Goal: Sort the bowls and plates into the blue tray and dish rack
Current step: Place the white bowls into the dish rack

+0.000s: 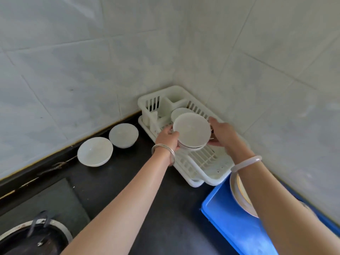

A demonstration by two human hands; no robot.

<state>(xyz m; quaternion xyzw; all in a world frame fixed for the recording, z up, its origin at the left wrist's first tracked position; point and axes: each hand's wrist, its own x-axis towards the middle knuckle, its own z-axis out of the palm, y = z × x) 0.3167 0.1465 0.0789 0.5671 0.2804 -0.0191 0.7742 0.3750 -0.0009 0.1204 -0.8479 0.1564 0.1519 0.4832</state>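
Head view: left hand [168, 138] and right hand [221, 133] both closed on rims of stacked white ceramic bowls [191, 133], held tilted just above white plastic dish rack [202, 162]. Rack directly below; left hand nearer loose bowls on black table [147, 199].

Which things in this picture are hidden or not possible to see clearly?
Head view only:
- Plates in the blue tray: the right forearm covers them; count unclear.
- Held bowls, between left hand and right hand: stacked, count unclear.
- Bowl in the dish rack: mostly behind the held bowls.
- Round dark object, bottom left: cut off by the frame edge.
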